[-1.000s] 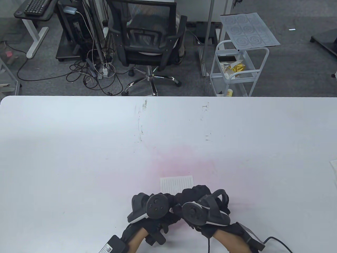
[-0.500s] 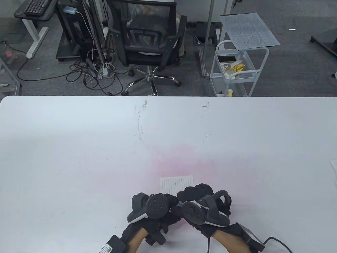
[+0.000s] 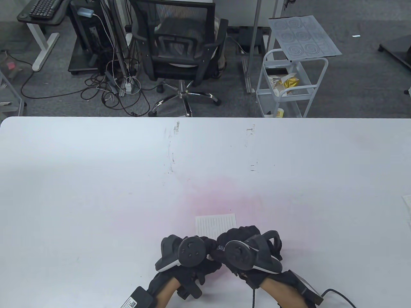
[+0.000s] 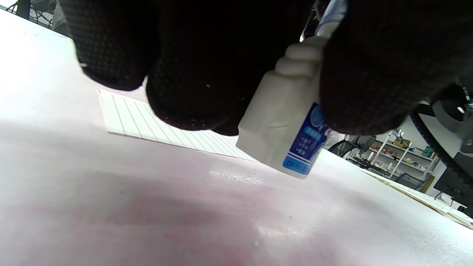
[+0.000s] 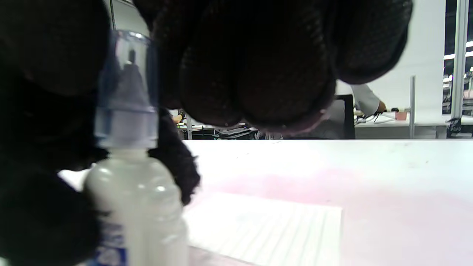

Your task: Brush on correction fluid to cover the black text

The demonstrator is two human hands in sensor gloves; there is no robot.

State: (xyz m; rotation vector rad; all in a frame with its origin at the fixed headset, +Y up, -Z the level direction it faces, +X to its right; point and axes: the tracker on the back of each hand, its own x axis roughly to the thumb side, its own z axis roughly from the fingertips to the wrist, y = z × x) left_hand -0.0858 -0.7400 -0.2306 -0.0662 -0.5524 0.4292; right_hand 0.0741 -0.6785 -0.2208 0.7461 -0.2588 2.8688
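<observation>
A small white correction fluid bottle (image 4: 284, 129) with a blue label is held tilted a little above the table by my left hand (image 3: 205, 244). It also shows in the right wrist view (image 5: 136, 207). Its clear bluish cap (image 5: 127, 85) is on, and the fingers of my right hand (image 3: 239, 233) hold it. The hands touch each other near the table's front edge. A lined white paper (image 3: 215, 224) lies flat just beyond them; it also shows in the left wrist view (image 4: 147, 122) and the right wrist view (image 5: 266, 225). No black text shows on it.
The white table (image 3: 96, 176) has a pink stain (image 3: 224, 195) around the paper and scuff marks farther back. More paper (image 3: 407, 203) lies at the right edge. An office chair (image 3: 179, 48) and a white cart (image 3: 289, 83) stand beyond the table.
My right hand has turned slightly and drawn a little nearer the left hand at the bottle. The left hand and the paper have not moved.
</observation>
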